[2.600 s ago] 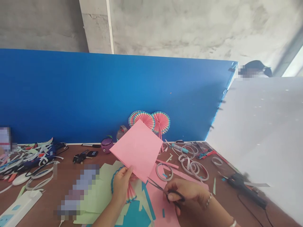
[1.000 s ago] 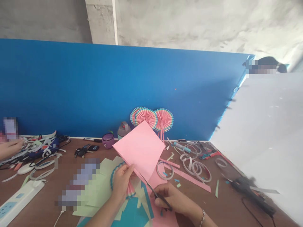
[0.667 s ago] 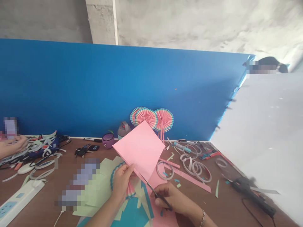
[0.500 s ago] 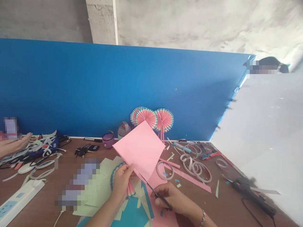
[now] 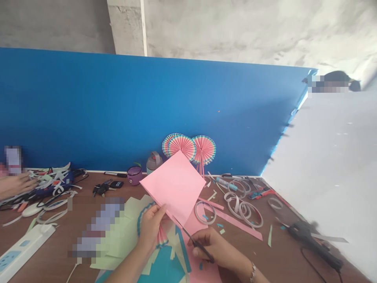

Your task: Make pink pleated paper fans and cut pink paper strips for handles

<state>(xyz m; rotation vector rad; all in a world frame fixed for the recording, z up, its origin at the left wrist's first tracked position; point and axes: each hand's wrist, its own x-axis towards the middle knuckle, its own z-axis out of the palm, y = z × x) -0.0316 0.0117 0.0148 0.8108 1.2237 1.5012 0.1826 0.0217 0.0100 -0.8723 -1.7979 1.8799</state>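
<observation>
My left hand (image 5: 151, 226) pinches the lower left edge of a square sheet of pink paper (image 5: 175, 186), which is held up with one corner pointing away from me. In my right hand (image 5: 216, 245) is a pair of dark scissors (image 5: 200, 247). Their blades meet the lower edge of the pink sheet, close to my left thumb. Under my hands lie pale green paper sheets (image 5: 118, 239), teal paper (image 5: 165, 267) and more pink paper (image 5: 203, 271). A pleated pink paper fan (image 5: 162, 239) shows partly behind my left hand.
Finished pleated fans (image 5: 205, 149) lean against the blue partition (image 5: 118, 114). Tape rolls (image 5: 250, 214) and paper scraps lie to the right, near a black glue gun (image 5: 315, 241). At left are a white power strip (image 5: 26, 249), keys (image 5: 103, 188) and another person's hand (image 5: 14, 186).
The other person's hand at far left has turned and lowered over the clutter there. My hands, the pink sheet and the scissors look almost unmoved.
</observation>
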